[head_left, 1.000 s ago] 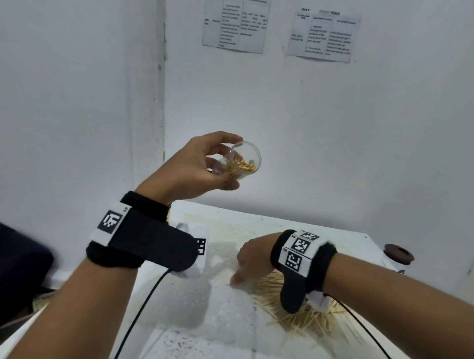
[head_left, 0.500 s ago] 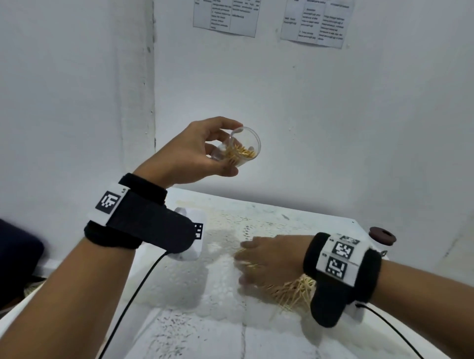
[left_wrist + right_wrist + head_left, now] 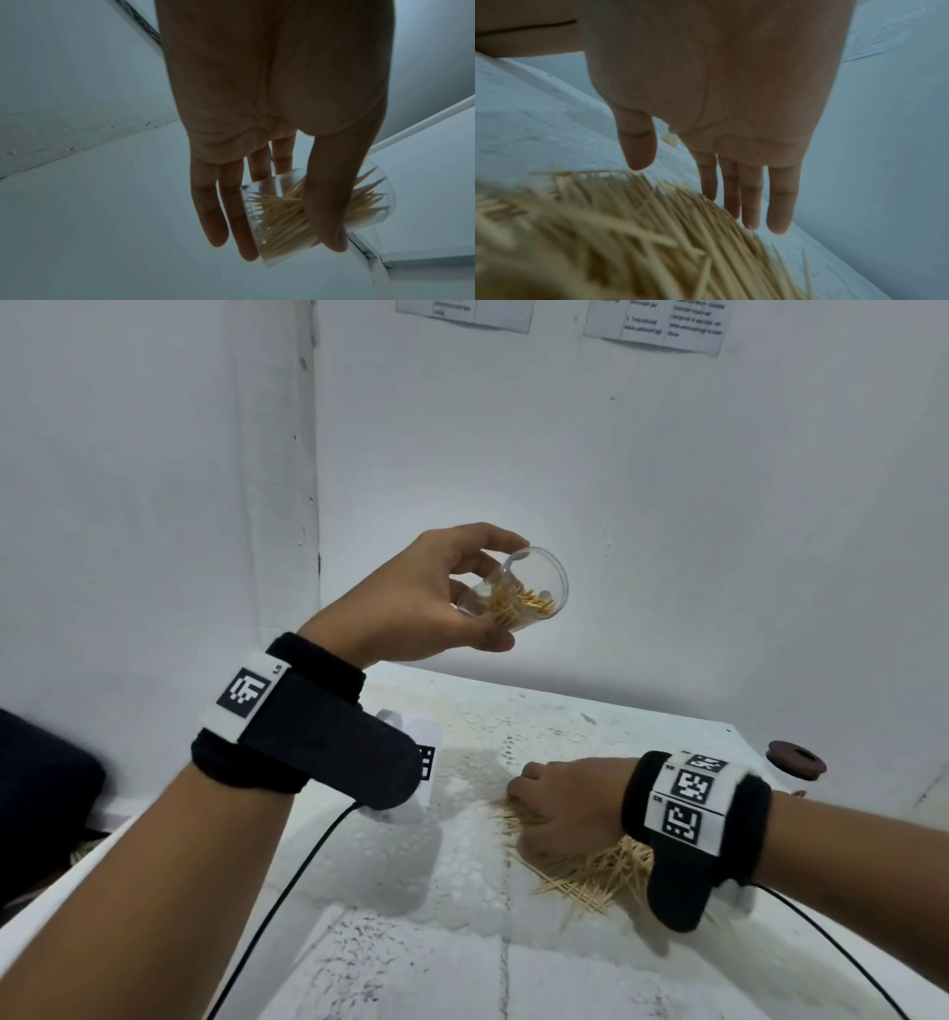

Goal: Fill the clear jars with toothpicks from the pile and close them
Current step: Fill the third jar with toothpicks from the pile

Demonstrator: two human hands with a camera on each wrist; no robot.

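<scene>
Toothpicks (image 3: 518, 608) risk sliding out: left hand (image 3: 411, 603) is gripping clear jar (image 3: 534, 593) tilted, mouth uncovered, while right hand (image 3: 565, 809), fingers extended, is pressing pile (image 3: 595, 870).

one clear jar (image 3: 518, 598), one toothpick pile (image 3: 590, 865), two hands

My left hand (image 3: 436, 598) is raised in front of me, forearm angled up, thumb and fingers (image 3: 326, 213) curled into a grip. My right hand (image 3: 565, 806) is low, palm down, forearm coming in from the right; its fingers (image 3: 780, 203) look fairly straight, though the wrist view is blurred.
</scene>
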